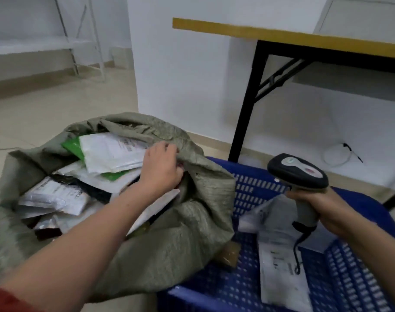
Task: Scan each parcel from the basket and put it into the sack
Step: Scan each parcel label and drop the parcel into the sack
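An olive woven sack (169, 244) stands open at the left, filled with several white, green and dark parcels (111, 152). My left hand (161, 167) reaches over the sack's mouth, and its curled fingers grip the far right rim. A white flat parcel (157, 207) lies just under that wrist, inside the sack. My right hand (325, 210) grips the handle of a grey and black barcode scanner (298, 171) above the blue plastic basket (248, 190). White parcels (280, 262) and a brown one (231, 254) lie in the basket.
A folding table with a yellow edge (282, 34) and black legs (248, 104) stands behind the basket against a white wall. A white cable (340, 154) lies on the floor under it. A white rack (79, 41) stands far left on the tiled floor.
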